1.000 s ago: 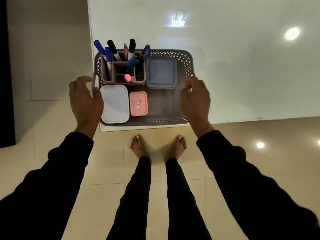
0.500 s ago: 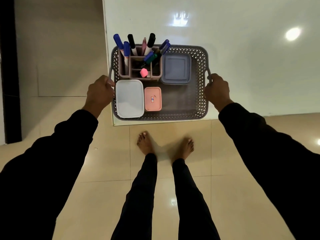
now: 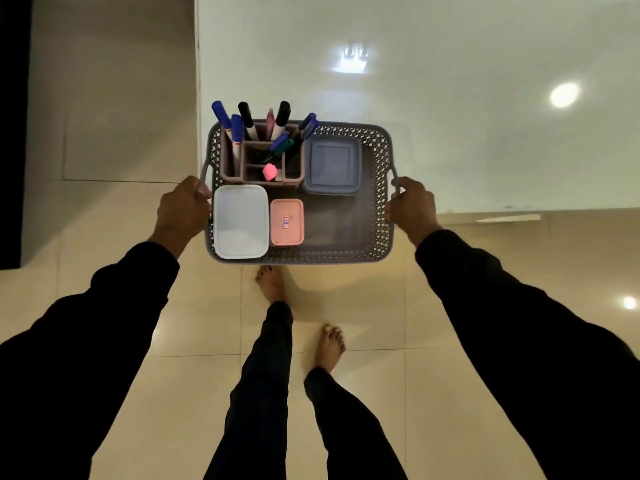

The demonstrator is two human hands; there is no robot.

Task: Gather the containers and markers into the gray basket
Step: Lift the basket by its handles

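The gray basket (image 3: 346, 252) with a perforated wall hangs partly past the white table's near left corner. My left hand (image 3: 181, 211) grips its left handle and my right hand (image 3: 412, 206) grips its right handle. Inside lie a white lidded container (image 3: 240, 221), a small pink container (image 3: 286, 221) and a blue-gray container (image 3: 332, 166). A brown divided holder (image 3: 258, 169) in the far left corner holds several markers (image 3: 247, 121) standing upright, plus a pink cap (image 3: 269, 171).
The glossy white table (image 3: 450, 98) fills the upper right, its left edge near x 570. Beige tiled floor (image 3: 194, 393) lies below. My bare feet stand under the basket, the right foot farther back. A dark wall strip runs along the far left.
Both hands closed on the basket's handles and the basket came toward me, off the table's near edge. My right foot stepped back.
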